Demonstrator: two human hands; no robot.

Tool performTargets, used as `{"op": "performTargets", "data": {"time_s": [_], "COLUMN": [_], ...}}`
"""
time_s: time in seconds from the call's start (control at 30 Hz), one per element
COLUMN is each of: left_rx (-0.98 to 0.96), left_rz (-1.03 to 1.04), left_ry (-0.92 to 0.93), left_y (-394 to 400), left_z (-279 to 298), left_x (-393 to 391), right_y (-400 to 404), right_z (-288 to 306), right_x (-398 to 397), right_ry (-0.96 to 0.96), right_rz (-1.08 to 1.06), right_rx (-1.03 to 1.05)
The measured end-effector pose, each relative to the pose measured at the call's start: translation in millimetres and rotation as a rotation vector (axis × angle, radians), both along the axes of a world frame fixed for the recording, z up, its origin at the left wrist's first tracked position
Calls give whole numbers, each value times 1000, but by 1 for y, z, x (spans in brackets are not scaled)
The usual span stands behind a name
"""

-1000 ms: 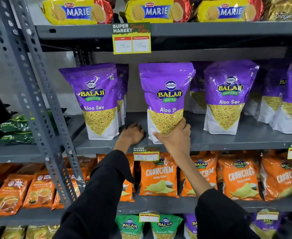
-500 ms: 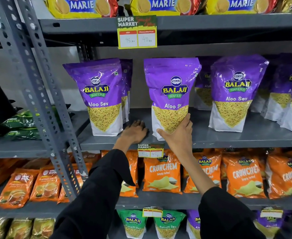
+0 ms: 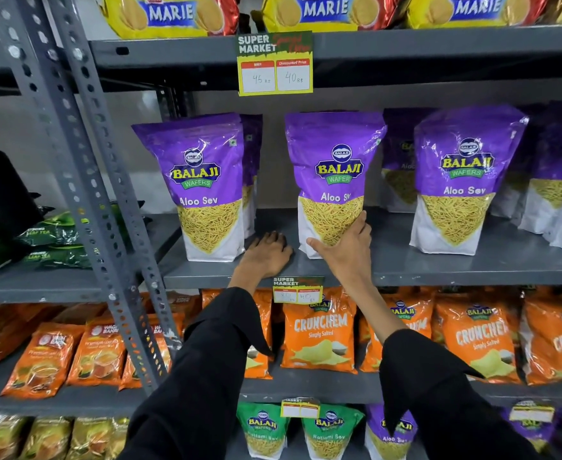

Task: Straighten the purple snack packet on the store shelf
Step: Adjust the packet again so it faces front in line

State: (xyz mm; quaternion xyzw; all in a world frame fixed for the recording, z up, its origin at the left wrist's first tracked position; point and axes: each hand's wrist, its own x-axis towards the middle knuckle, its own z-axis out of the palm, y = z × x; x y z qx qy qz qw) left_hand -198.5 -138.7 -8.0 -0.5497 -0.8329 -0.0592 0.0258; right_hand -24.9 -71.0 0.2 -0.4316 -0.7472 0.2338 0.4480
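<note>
A purple Aloo Sev packet (image 3: 334,167) stands upright in the middle of the grey shelf (image 3: 439,267). My right hand (image 3: 346,254) grips its lower front, thumb to the left and fingers wrapped round its right side. My left hand (image 3: 268,255) rests palm down on the shelf just left of the packet, fingers together, holding nothing. Black sleeves cover both forearms.
More purple packets stand left (image 3: 203,187) and right (image 3: 462,180) of the held one, others behind. A price tag (image 3: 274,63) hangs from the shelf above. Orange chip bags (image 3: 321,330) fill the shelf below. A grey perforated upright (image 3: 73,180) runs down the left.
The held packet has turned slightly to stand more squarely upright. My right hand has shifted a little to the packet's right side. My left hand stays on the shelf.
</note>
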Motion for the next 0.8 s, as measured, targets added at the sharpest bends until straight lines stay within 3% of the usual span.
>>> {"op": "performTargets", "data": {"time_s": [0.4,0.6,0.8], "left_rx": [10,-30,26], "left_rz": [0,-23,-6], "left_ry": [1,91,33], "left_y": [-5,-6,-7], "left_z": [3,3,4], "left_x": [5,4,7], "right_y": [4,5,5], "right_z": [-2,-4,-2], "right_x": [-2,-1,0], "right_ry": [-3,-1,-9], "right_rz": [-17,-10,1], "right_rx": [5,13,11]}}
